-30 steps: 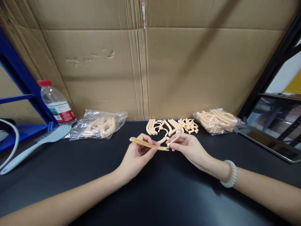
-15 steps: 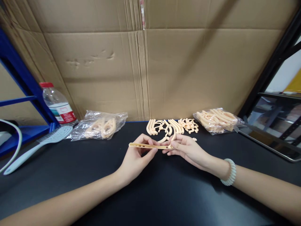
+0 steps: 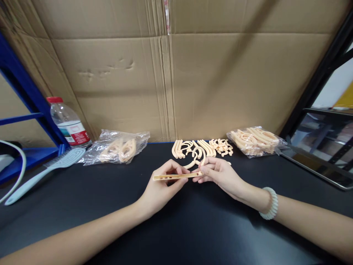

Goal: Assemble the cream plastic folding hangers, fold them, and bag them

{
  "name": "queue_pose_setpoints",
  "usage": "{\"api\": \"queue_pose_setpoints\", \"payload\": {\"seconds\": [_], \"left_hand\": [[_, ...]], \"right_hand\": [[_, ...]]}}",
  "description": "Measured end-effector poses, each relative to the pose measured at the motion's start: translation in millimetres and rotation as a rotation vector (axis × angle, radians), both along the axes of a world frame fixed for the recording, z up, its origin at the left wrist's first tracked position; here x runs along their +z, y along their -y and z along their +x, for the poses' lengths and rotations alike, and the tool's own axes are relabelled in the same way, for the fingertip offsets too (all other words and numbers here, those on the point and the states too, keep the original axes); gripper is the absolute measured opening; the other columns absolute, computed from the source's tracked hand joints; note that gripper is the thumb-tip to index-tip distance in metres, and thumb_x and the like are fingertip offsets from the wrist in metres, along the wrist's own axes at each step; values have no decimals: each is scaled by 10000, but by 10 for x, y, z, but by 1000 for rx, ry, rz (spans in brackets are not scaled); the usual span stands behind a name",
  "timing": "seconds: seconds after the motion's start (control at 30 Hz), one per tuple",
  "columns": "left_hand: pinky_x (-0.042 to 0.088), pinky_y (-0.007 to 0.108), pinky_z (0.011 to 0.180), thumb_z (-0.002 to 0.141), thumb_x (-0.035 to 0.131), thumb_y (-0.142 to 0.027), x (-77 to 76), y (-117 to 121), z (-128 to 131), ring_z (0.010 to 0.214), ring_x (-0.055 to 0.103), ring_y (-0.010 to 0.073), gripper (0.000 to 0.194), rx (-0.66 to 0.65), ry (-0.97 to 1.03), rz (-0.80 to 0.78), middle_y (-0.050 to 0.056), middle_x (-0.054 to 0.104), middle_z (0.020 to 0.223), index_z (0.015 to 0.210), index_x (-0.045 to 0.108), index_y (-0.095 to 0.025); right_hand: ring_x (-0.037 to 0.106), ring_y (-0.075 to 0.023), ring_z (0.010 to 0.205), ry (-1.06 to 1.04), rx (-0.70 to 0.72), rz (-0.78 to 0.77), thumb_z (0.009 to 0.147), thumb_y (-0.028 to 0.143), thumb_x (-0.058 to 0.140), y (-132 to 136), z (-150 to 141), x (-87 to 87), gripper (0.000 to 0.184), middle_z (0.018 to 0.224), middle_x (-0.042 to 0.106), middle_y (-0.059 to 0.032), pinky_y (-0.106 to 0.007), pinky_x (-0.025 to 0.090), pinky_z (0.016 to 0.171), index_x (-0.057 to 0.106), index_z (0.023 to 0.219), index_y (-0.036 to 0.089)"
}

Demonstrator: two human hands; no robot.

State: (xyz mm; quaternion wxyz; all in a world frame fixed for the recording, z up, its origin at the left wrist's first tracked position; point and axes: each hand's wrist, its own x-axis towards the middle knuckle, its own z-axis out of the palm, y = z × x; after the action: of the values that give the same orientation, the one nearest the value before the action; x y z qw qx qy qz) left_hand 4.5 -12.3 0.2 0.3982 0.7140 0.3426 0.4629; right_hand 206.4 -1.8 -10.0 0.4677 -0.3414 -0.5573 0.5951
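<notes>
My left hand (image 3: 162, 188) is closed on a pale peach plastic hanger arm (image 3: 171, 177), a long thin bar with small slots along its side. Between the fingers of my right hand (image 3: 224, 179) is a curved hanger hook (image 3: 204, 159) of the same colour, standing up from the fingertips. The hook's base meets the right end of the arm; whether the two are locked together I cannot tell. Just behind my hands, more loose hanger parts (image 3: 206, 148) lie on the black table (image 3: 187, 228), among them straight arms, curved hooks and small pieces.
A clear bag of hanger parts (image 3: 117, 149) lies at the back left, another bag (image 3: 253, 141) at the back right. On the left are a light blue hairbrush (image 3: 46, 172) and a red-capped bottle (image 3: 72, 127). A dark-screened tablet-like slab (image 3: 317, 165) rests at right. Cardboard (image 3: 124, 73) stands behind.
The hanger arm has shifted slightly down and right at its left end and now tilts up towards the hook. My left hand has moved a little with it. My right hand still holds the hook.
</notes>
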Motion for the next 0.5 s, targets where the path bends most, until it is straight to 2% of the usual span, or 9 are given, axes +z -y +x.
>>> {"api": "queue_pose_setpoints", "payload": {"seconds": [0.5], "left_hand": [[529,320,767,797,663,-258,17,25,8,855,672,195,196,-38,-7,12,54,684,849,739,490,-188]], "right_hand": [[709,-172,642,73,-66,93,727,396,746,42,-21,25,306,663,687,-19,-282,572,627,530,729,179]]}}
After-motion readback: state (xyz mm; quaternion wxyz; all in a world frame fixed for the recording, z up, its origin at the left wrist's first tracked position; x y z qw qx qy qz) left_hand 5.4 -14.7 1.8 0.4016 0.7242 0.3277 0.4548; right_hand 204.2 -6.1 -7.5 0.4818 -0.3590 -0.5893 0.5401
